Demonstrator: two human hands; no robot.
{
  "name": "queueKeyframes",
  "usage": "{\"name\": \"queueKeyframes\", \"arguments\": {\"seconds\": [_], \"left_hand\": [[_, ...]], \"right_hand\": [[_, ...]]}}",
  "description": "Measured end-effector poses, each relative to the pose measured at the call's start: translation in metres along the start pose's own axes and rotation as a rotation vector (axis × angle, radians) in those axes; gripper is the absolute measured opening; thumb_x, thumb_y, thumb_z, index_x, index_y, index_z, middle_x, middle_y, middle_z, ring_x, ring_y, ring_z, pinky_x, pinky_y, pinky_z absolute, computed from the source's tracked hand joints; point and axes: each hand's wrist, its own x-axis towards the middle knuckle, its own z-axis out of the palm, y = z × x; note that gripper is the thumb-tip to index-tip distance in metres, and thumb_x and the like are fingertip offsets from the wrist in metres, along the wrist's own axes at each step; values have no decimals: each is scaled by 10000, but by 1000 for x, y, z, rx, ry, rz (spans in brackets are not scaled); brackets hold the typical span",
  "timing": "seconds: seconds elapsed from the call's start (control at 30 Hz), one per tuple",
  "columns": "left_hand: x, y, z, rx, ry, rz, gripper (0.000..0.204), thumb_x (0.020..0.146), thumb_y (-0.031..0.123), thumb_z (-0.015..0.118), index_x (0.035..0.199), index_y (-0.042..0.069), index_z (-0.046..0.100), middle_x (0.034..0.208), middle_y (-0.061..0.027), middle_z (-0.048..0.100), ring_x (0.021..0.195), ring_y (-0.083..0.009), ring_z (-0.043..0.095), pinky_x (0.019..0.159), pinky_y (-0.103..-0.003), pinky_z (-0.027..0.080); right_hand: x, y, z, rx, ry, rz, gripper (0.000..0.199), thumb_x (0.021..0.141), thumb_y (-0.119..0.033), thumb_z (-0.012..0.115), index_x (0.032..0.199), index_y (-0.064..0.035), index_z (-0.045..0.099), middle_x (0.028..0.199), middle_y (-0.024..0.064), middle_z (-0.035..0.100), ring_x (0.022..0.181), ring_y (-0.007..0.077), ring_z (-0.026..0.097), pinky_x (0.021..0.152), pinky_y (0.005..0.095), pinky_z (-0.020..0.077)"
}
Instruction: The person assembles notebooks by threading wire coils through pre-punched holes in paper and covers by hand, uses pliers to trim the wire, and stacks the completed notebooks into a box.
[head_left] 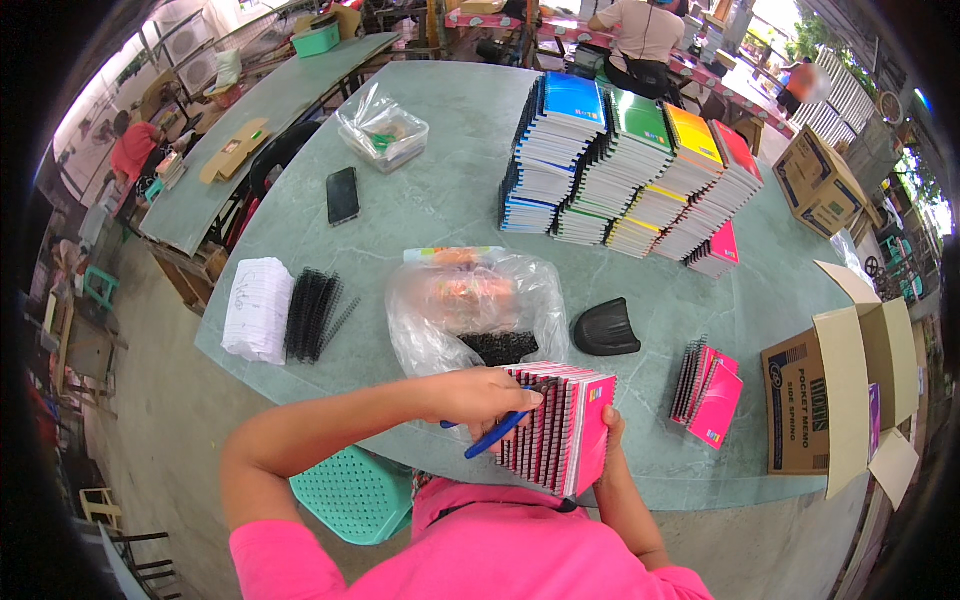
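Observation:
A stack of pink spiral notebooks (575, 430) stands on edge at the near side of the table, close to my body, its dark coils facing left. My right hand (612, 440) is closed around the stack's right side, the thumb on the pink cover. Over the coils, my left hand (485, 398) grips a tool with blue handles, apparently pliers (492, 437); its tip lies against the coil ends. Just beyond sits a clear plastic bag (415, 325) with black coils (500, 347) at its opening. A black, rounded object (606, 327) rests to the right of the bag.
Tall notebook stacks (640, 150) in blue, green, yellow and red stand at the back. More pink notebooks (712, 400) and an open carton (800, 410) are right. White paper (258, 310), loose black coils (315, 315), a phone (342, 195) and a plastic tub (385, 135) lie left.

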Motion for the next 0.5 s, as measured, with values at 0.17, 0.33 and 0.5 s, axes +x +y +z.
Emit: {"name": "queueKeyframes", "arguments": {"seconds": [0.17,0.33,0.5], "left_hand": [[5,-11,7,849,382,237,523,896,448,391,922,-50,549,829,-161,605,734,-213,610,664,-325,509],[-4,2,0,18,-62,17,525,901,453,371,907,-42,547,828,-159,600,713,-211,605,626,-324,503],[1,3,10,-148,7,13,491,897,428,381,807,-28,540,683,-109,557,541,-196,578,491,-310,501]], "right_hand": [[-6,-6,14,14,20,-11,745,628,-463,669,1152,24,462,1035,157,584,906,268,585,822,381,473],[-2,-4,2,50,-30,12,744,631,-466,665,1154,22,461,1042,158,582,907,269,584,827,383,470],[-3,-4,9,61,-43,14,756,629,-478,662,1157,24,459,1044,163,580,912,275,583,825,390,471]]}}
